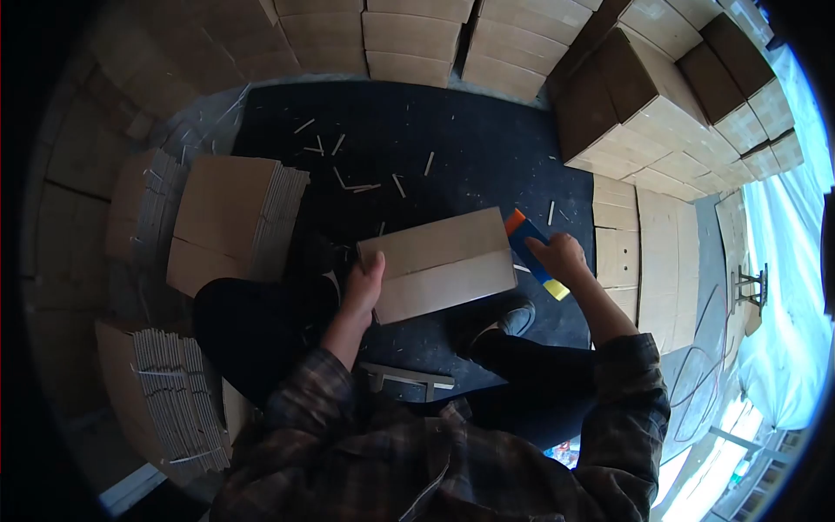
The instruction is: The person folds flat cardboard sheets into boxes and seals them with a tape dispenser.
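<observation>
A closed brown cardboard box (444, 265) is held up in front of me over the dark floor, tilted a little, with a seam along its middle. My left hand (364, 283) grips its left end, thumb on the upper face. To the right, my right hand (559, 259) is closed around a flat blue tool (527, 246) with an orange end and a yellow end; its exact kind is unclear. The orange end lies right by the box's right edge.
Flattened cartons (213, 217) stand bundled at my left, with another strapped bundle (170, 391) nearer. Stacked boxes (413, 39) line the back and right. Cardboard scraps (357, 185) litter the black mat (470, 130). Flat cardboard sheets (665, 270) lie at right. A small wooden stool (407, 376) is below.
</observation>
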`<act>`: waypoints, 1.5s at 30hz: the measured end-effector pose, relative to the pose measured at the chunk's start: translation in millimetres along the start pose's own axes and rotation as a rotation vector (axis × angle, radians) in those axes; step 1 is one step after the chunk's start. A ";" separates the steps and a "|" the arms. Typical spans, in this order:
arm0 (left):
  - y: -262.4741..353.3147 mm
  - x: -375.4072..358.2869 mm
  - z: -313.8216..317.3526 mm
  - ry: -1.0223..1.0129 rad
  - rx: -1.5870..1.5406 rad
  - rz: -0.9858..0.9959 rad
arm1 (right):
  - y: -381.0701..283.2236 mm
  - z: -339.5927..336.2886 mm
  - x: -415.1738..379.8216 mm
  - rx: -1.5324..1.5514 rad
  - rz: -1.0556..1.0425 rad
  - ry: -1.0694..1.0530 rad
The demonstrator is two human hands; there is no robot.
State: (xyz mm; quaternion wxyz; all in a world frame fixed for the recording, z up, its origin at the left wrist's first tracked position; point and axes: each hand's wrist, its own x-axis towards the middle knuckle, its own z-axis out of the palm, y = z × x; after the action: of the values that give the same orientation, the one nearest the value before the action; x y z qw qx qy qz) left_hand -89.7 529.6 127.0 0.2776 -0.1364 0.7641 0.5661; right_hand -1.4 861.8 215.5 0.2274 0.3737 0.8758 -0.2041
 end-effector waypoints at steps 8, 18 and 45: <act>29.1 55.9 4.9 0.209 0.728 0.244 | 17.2 27.1 -28.8 -0.121 0.091 -0.084; 32.2 47.7 0.4 0.317 0.704 0.376 | 19.0 -42.7 -84.8 0.439 -0.311 0.141; 40.4 -13.8 5.6 -0.225 -0.294 0.221 | -101.6 -16.6 -101.6 0.321 -0.400 -0.308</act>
State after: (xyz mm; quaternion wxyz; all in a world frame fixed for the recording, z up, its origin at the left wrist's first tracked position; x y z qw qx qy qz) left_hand -98.2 546.4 165.7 0.2743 -0.0268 0.6478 0.7102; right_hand -18.7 748.7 304.0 0.2508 0.1896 0.8438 -0.4350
